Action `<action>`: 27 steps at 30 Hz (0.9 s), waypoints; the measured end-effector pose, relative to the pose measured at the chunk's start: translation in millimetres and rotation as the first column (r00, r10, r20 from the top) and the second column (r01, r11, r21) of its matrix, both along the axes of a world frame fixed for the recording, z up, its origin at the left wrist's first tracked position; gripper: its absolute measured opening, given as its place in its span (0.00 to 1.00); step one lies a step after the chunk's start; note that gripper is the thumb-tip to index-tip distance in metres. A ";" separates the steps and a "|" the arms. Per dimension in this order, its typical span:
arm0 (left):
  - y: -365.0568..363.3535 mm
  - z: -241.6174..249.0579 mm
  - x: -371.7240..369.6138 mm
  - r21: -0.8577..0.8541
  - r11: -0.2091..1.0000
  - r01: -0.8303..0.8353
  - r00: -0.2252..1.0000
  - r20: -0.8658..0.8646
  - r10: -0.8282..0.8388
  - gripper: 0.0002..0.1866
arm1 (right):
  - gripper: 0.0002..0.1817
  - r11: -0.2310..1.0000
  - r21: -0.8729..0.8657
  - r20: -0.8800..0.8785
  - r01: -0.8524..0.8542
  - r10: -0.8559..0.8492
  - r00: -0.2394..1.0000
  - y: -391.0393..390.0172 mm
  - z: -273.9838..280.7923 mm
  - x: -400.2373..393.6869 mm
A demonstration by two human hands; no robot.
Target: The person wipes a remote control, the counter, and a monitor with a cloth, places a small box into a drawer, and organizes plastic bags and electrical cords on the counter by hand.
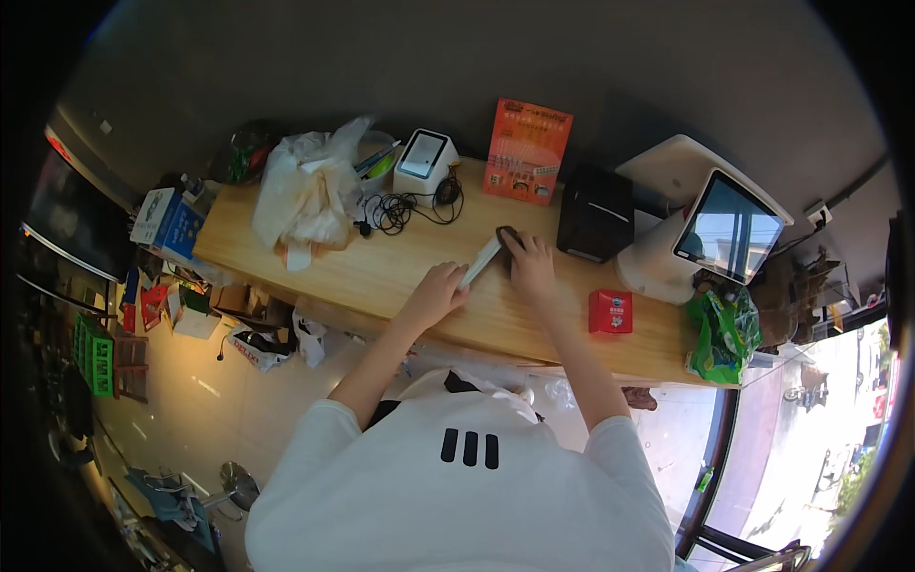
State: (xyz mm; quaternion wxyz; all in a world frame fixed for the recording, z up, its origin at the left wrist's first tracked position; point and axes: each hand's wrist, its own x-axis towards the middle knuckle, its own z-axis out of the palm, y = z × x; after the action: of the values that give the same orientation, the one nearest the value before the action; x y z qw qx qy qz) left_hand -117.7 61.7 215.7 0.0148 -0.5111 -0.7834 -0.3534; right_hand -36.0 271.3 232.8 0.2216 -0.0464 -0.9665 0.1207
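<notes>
Over the wooden counter, my left hand is closed on the near end of a slim, pale, long object. At its far end my right hand has its fingers bent over a small dark item. The dark item touches or lies beside the pale object's far end; which of the two I cannot tell. The palm side of each hand is hidden.
Along the counter's back are plastic bags, a black cable, a white scanner box, an orange sign and a black printer. Rightward are a screen terminal, a red box and a green bag.
</notes>
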 end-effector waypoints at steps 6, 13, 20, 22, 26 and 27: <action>-14.3 20.6 -53.8 -0.195 0.962 0.192 0.964 -0.147 -0.222 0.23 | 0.23 0.984 -0.162 0.212 -0.068 0.102 0.972 35.3 -1.0 4.4; -2.8 17.3 -75.9 -0.115 0.988 -0.105 0.939 -0.339 0.060 0.19 | 0.22 0.979 -0.039 0.384 -0.201 0.200 0.901 -1.5 9.4 32.1; -11.9 31.0 50.9 -0.331 0.868 -0.370 0.909 0.063 0.412 0.26 | 0.19 0.966 -0.139 0.389 -0.220 0.258 0.885 -34.9 15.4 45.4; -7.6 24.5 61.2 -0.334 0.853 -0.401 0.907 -0.016 0.421 0.26 | 0.20 0.964 -0.156 0.358 -0.214 0.257 0.898 -38.1 15.9 44.6; -6.0 11.7 55.1 -0.270 0.838 -0.474 0.879 -0.100 0.466 0.24 | 0.24 0.974 -0.187 0.223 -0.131 0.172 0.959 -35.9 10.6 43.0; -8.0 9.1 51.7 -0.280 0.836 -0.472 0.881 -0.106 0.462 0.23 | 0.27 0.973 -0.101 0.157 -0.208 0.222 0.962 -38.4 15.0 42.8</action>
State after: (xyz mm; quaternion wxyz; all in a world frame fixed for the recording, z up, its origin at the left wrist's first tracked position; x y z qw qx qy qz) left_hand -66.0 53.7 224.7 0.0370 -0.3069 -0.9279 -0.2084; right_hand 6.8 232.9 247.7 0.1231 0.0395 -0.9751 0.1800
